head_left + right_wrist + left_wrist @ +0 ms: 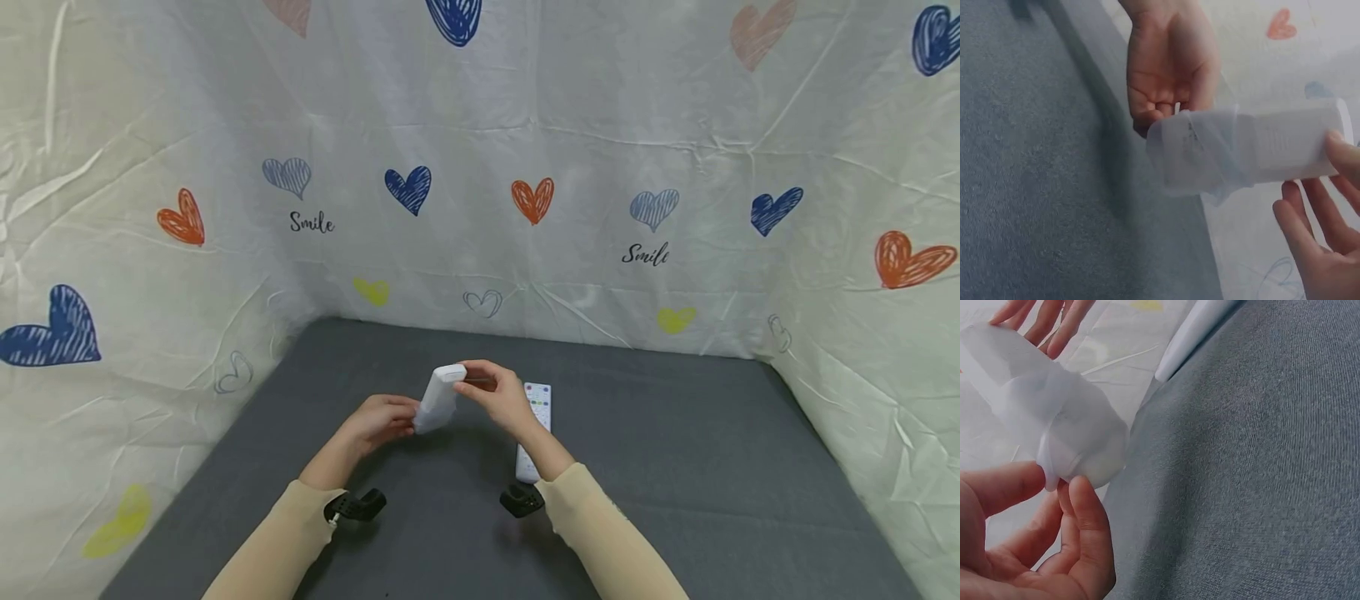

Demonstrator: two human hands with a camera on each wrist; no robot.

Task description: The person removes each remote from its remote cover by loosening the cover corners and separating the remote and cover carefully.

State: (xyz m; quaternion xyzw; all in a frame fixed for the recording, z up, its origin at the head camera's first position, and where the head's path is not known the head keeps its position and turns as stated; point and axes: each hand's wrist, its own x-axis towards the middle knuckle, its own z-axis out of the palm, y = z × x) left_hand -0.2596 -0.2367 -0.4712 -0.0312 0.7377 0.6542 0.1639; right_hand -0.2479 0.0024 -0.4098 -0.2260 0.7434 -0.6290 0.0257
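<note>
Device [444, 385] tilted above the table [675, 450], near end in a bag [432, 417]; my left hand [378, 422] pinched the bag, my right hand [504, 400] pinched the device's far end; a remote [539, 397] lay right.

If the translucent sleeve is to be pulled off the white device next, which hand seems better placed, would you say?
Probably the left hand: it pinches the translucent sleeve, while the right hand holds the white device by its uncovered end.

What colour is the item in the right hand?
The item is white, clearest in the right wrist view.
</note>
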